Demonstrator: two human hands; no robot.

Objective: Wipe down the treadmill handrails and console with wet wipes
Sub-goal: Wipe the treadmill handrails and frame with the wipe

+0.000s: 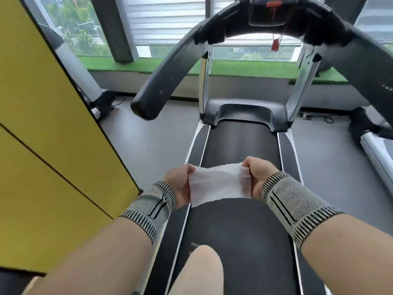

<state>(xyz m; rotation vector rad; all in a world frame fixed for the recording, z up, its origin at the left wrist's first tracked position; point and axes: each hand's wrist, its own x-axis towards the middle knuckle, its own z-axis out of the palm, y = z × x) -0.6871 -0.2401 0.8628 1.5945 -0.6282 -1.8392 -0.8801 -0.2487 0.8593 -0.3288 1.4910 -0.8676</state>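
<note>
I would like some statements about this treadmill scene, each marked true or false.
1. Both hands grip one white wet wipe, the left hand at one edge, the right hand at the other. True.
2. The wipe is pressed on the left handrail. False: it is held above the belt, apart from the rail.
3. A red tag hangs under the console. True.
4. The panel on the left is blue. False: it is yellow.
</note>
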